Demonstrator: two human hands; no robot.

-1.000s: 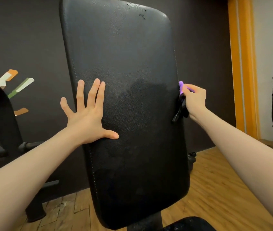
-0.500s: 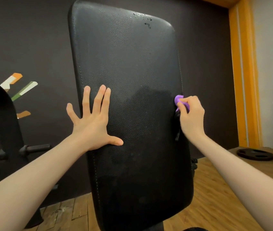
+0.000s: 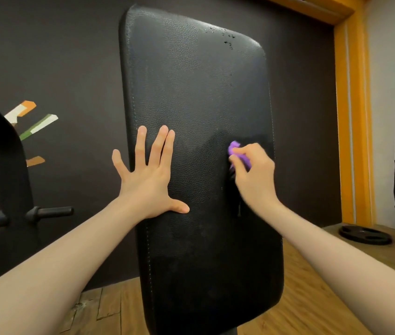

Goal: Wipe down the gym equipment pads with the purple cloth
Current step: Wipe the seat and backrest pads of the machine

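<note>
Purple cloth (image 3: 238, 153): bunched small in the right hand (image 3: 255, 175), pressed on the right half of the backrest pad (image 3: 191, 105), about mid-height.
Right hand grip: fingers curl round the cloth and pinch it; only a wad shows.
Left hand (image 3: 150, 180): flat, fingers straight and spread, braces the pad's left edge; holds nothing.
Backrest pad: black, upright, tilted; scuffs (image 3: 228, 39) near its top right corner.
Step in hand: likely wiping across the middle band.
Doing it well: spreading the cloth wider would cover more; overlapping strokes toward the braced side, then upward, keep the pad steady.
Surroundings: weight plate (image 3: 365, 235) on the wooden floor (image 3: 312, 298), far right.
</note>
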